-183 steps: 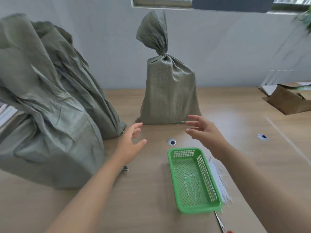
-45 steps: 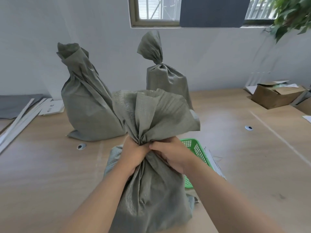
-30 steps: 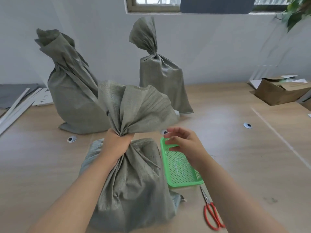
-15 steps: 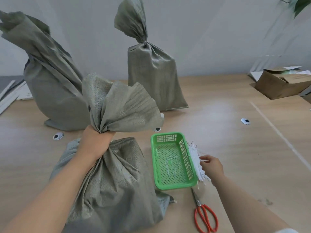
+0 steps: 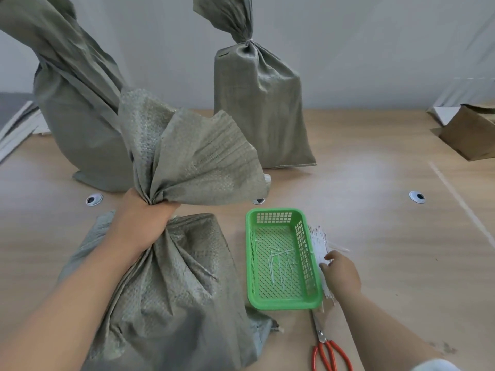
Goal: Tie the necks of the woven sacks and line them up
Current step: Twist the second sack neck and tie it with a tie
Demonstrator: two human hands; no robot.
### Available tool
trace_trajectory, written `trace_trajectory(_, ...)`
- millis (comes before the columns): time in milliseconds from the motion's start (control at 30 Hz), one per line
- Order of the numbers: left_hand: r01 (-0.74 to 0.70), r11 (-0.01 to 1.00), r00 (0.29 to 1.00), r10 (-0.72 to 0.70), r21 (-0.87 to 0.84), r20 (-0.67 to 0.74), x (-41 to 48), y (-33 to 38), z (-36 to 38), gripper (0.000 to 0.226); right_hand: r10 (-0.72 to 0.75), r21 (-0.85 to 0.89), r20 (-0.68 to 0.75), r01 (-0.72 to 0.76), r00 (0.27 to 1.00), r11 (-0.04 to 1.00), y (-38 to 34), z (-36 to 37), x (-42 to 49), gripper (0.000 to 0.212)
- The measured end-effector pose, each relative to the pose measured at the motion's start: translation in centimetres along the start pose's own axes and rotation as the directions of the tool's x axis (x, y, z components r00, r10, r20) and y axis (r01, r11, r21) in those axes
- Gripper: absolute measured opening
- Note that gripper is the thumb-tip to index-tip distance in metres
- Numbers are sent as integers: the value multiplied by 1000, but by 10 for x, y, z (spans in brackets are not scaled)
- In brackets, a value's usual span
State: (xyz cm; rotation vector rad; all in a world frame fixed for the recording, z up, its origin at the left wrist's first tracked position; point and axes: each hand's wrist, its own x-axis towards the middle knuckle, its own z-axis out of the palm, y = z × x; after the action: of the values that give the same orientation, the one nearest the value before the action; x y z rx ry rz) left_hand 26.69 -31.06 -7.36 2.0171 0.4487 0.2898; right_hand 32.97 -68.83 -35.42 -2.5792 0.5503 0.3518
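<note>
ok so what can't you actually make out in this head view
Head view:
Right hand on the bundle of thin white ties: its own back hides whether it pinches one.
Tall grey-green woven sack at left: neck top cut by the frame edge, tied or not unclear.
Red-handled scissors: handle loops cut by the bottom edge.
White bits in the green plastic mesh basket: too small to identify.

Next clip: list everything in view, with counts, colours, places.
Near sack: 1, grey-green, front left.
Twisted-neck sack: 1, grey-green, far left.
Tied sack: 1, grey-green, far centre.
Basket: 1, green, right of near sack, white pieces inside.
Tie bundle: 1, white, against basket's right wall.
Scissors: 1, red-handled, front edge.
Cardboard box: 1, brown, far right.
Grommets: 3, silver, in table.
Left hand: grips near sack's neck.
Right hand: on tie bundle, grip unclear.
</note>
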Motion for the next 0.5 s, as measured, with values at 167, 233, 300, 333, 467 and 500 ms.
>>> trace_trajectory(167,13,1000,1000,-13,13,-4,7,-7,1,43,-43,-31,-79,40,996,999,-14,-4,16,24)
trace_trajectory(233,24,1000,1000,-24,17,-13,9,-10,0,39,-59,-39,-91,56,994,998,-19,-4,20,29)
trace_trajectory(300,7,1000,1000,-7,9,-17,9,-11,2,37,-97,-75,-71,91,993,993,-21,-3,24,34)
trace_trajectory(333,2,1000,1000,-2,16,-21,8,-10,2,35,-114,-103,-57,108,992,989,-21,-2,26,33)
trace_trajectory(467,-6,1000,999,7,26,-45,9,-12,3,26,-137,-175,-37,128,990,976,-21,-1,28,24)
trace_trajectory(500,-11,1000,999,12,22,-44,10,-12,2,26,-142,-182,-42,132,989,974,-20,-2,27,25)
